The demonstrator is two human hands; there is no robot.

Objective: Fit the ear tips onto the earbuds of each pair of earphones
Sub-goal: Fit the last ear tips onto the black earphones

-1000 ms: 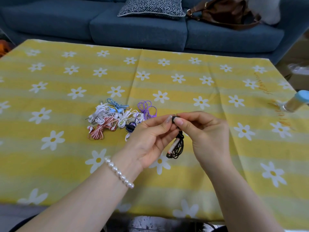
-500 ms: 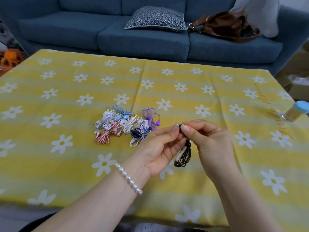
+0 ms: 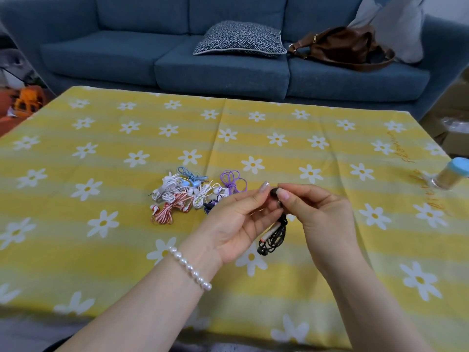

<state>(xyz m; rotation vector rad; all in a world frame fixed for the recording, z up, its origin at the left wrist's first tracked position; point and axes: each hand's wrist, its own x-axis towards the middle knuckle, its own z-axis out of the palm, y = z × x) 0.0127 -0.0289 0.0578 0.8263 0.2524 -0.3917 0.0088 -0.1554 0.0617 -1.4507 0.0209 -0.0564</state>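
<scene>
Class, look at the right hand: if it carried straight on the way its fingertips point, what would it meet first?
Probably the left hand. The right hand points left, pinching the black earbud, and the left fingertips sit just beyond it; depth is hard to judge.

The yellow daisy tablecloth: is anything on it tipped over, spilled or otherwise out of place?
Yes. A clear jar with a light blue lid lies on its side at the right edge of the yellow daisy tablecloth, not upright. Nothing appears spilled from it. The heap of coloured bundled earphones at the middle is jumbled, but nothing looks damaged.

Bare forearms — a pearl bracelet (image 3: 189, 268) circles the left wrist.
</scene>
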